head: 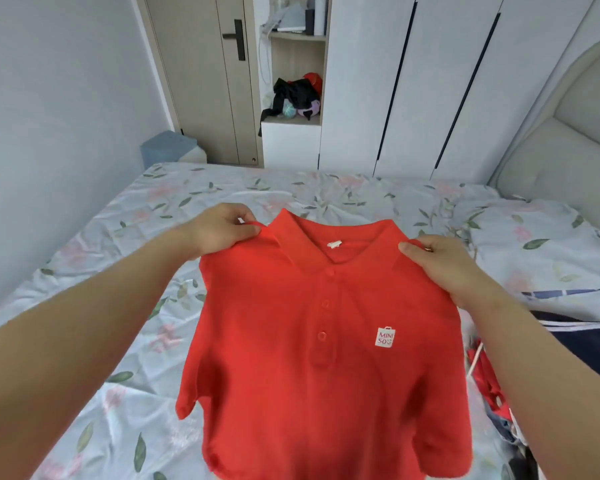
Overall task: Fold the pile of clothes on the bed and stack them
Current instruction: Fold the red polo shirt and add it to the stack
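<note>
Cannot see the hem of the red knit polo shirt (309, 393), cut by the bottom edge; cannot sort the dark-and-red heap of clothes (596, 344) cropped at right.

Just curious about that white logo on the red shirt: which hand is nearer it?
Right. The right hand grips the red shirt at the shoulder just above the logo; the left hand grips the opposite shoulder.

Red polo shirt (312, 375): one, hanging from the hands.
Hands: two showing, left hand (222, 230) and right hand (444, 268).
Shirt buttons (321, 336): three showing.
Logo patch (385, 337): one.
Bed (118, 237): one.
Door (201, 81): one.
Heap of clothes (568, 348): one, lying at the right edge.
</note>
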